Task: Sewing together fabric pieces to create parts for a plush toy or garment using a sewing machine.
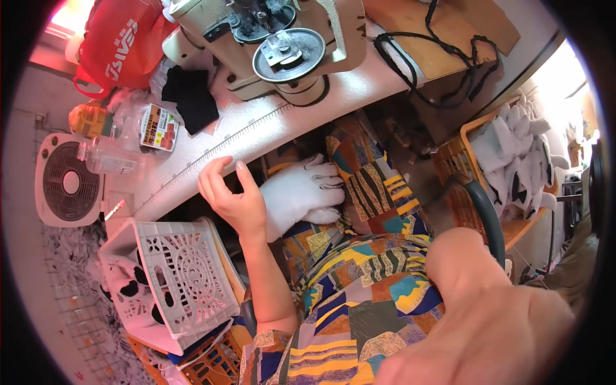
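In my lap lies a white fabric piece (298,192), soft and paw-shaped, with dark curved lines near its rounded tips. A second white tip shows beneath it. My left hand (234,199) is raised beside this piece, near the table's front edge, its fingers apart and nothing in them. My right hand (507,333) is lifted close to the camera at the lower right; its fingers are out of sight, so what it holds, if anything, is hidden. A sewing machine (289,58) with a toothed round disc stands on the white table (224,141) ahead.
At the left, a white plastic crate (192,276) holds white and black pieces. An orange crate (459,157) heaped with white pieces (513,154) stands right. A fan (70,179), clear bottle (112,160), red bag (122,45), black cloth (191,99) and black cord (443,48) surround the machine.
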### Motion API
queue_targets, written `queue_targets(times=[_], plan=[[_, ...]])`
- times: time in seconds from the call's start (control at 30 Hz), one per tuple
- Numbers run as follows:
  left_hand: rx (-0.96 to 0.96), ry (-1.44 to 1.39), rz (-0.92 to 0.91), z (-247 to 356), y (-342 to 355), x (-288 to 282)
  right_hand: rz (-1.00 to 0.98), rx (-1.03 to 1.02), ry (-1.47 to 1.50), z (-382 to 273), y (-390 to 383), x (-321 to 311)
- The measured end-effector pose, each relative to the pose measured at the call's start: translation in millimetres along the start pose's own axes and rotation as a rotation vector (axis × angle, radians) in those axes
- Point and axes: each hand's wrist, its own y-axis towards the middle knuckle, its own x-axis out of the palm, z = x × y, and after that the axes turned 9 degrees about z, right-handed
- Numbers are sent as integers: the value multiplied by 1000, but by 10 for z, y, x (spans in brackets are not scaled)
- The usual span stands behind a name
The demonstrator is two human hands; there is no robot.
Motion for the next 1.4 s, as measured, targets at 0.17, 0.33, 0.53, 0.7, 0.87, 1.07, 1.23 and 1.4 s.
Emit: queue_targets(times=[0.17, 0.33, 0.53, 0.7, 0.87, 1.07, 1.23, 1.4], plan=[[36, 72, 19, -258, 415, 120, 22, 30, 72, 160, 39, 7], [61, 323, 9, -522, 825, 357, 55, 101, 124, 274, 153, -2], [-263, 197, -91, -825, 1088, 528, 133, 336, 62, 484, 223, -206], [-387, -133, -12, -590, 1113, 276, 210, 534, -167, 774, 304, -303], [-477, -532, -17, 439, 574, -212, 333, 98, -830, 1222, 443, -402], [-564, -820, -20, 610, -35, -363, 230, -41, -988, 1279, 355, -512], [-620, -1000, -103, 487, -187, -363, 345, 250, -779, 1277, 232, -579], [-1306, -1384, -398, 477, -393, -296, 178, 566, -610, 780, 66, -820]])
